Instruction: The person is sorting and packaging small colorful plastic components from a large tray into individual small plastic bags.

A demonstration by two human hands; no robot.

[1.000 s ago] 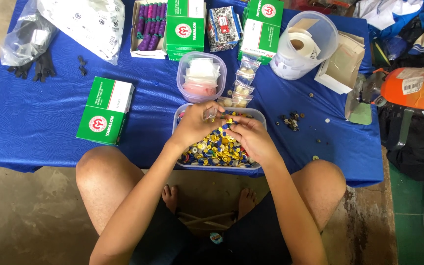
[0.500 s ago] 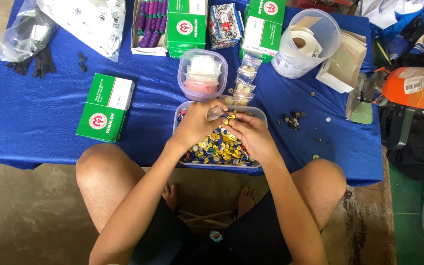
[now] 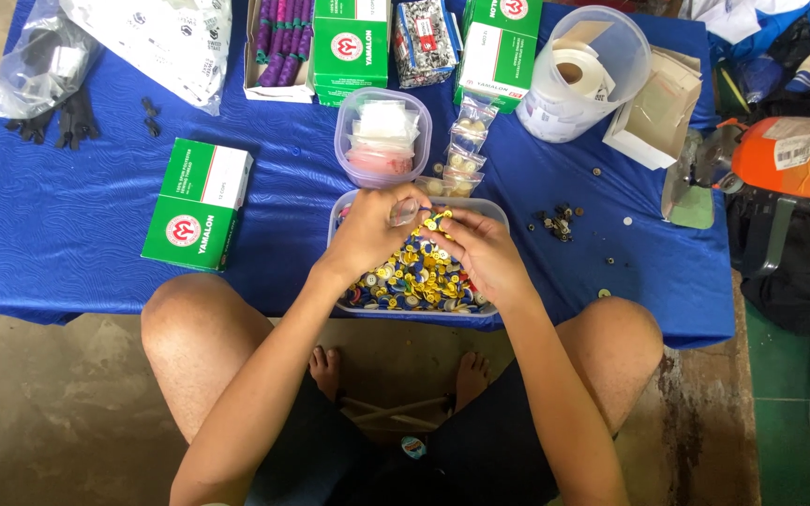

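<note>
A table covered in blue cloth [image 3: 67, 234] carries a clear rectangular plastic tub [image 3: 494, 208] at its near edge, heaped with small blue and yellow round caps [image 3: 419, 276]. Above the heap, the left hand [image 3: 374, 230] and right hand [image 3: 480, 248] meet, fingers clamped on a small clear plastic pouch [image 3: 405, 212]. A green-and-white cardboard box [image 3: 197, 204] lies at nine o'clock of the tub, a round clear container [image 3: 382, 139] at twelve.
</note>
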